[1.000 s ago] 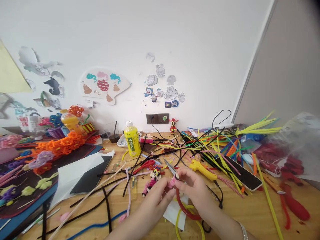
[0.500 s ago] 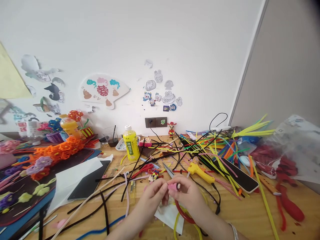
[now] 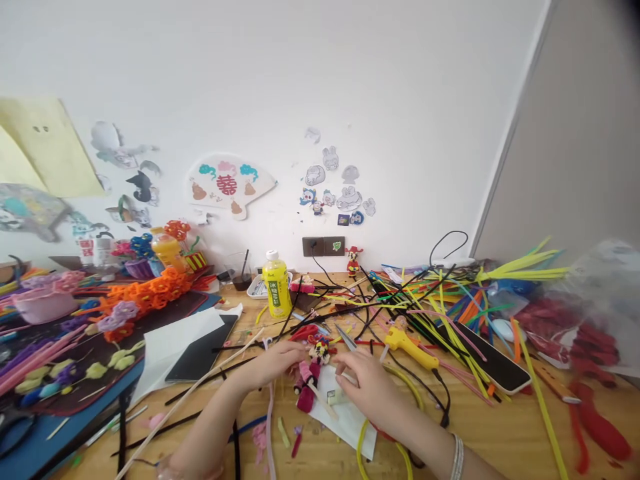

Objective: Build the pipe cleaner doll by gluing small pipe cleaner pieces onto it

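Observation:
A small pipe-cleaner doll (image 3: 311, 372) with pink legs lies on the wooden table (image 3: 500, 433) between my hands. My left hand (image 3: 273, 363) reaches in from the left, its fingers curled against the doll's upper side. To the doll's right, my right hand (image 3: 364, 385) lies low with its fingers stretched out over a white sheet of paper (image 3: 347, 420). Its fingertips touch a small pale piece (image 3: 336, 397) there. A yellow pipe-cleaner loop (image 3: 364, 440) and a bit of red one lie under the right wrist.
Scissors (image 3: 345, 337) and a yellow glue gun (image 3: 410, 345) lie just beyond the hands. A yellow bottle (image 3: 277, 293), a dark tablet (image 3: 203, 355), a black phone (image 3: 493, 365) and heaps of coloured pipe cleaners (image 3: 440, 293) crowd the table. Orange pipe-cleaner flowers (image 3: 150, 290) sit at the left.
Both hands have let go of the pink piece and red loop they were holding together. They have moved apart and down, the left to the doll, the right onto the paper.

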A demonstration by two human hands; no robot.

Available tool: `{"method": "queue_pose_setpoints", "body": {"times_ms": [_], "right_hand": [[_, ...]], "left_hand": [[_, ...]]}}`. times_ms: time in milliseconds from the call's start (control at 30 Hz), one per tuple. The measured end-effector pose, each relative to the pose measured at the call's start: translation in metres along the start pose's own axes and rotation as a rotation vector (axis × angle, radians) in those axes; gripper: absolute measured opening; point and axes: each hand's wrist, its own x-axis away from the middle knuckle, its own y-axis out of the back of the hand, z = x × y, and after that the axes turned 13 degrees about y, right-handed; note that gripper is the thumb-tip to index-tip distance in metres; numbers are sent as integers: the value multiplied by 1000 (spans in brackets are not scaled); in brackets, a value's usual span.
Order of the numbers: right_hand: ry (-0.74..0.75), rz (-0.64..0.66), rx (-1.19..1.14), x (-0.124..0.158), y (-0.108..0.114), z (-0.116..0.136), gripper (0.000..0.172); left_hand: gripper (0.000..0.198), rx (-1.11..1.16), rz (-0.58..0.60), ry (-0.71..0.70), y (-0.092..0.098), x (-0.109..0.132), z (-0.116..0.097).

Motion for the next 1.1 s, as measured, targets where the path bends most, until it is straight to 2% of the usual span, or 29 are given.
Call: {"method": "queue_pose_setpoints", "body": {"times_ms": [133, 233, 400, 500, 633, 800, 933, 1100], "right_hand": [[20, 121, 209, -17, -8, 2, 24], [-6, 169, 247, -27, -18, 1, 25], [-110, 5, -86, -36, -34, -9, 27], [-132, -45, -210, -40, -39, -16, 29], [-118, -106, -386, -45, -33, -19, 32], [-243, -163, -704, -44, -19, -19, 34], [-165, -350, -748, -41, -19, -23, 31], [-172, -370, -849, -40, -19, -24, 33]], "left_hand": [[26, -65, 78, 44, -2, -12, 15], [27, -68, 71, 59, -5, -16, 19], [27, 3, 83, 86, -10, -18, 20], [27, 71, 61, 103, -11, -19, 19], [27, 160, -8, 75, -11, -20, 14], [29, 219, -33, 6, -14, -18, 9], [32, 242, 18, -38, -14, -14, 6], [34, 194, 78, -112, -7, -7, 1]]}}
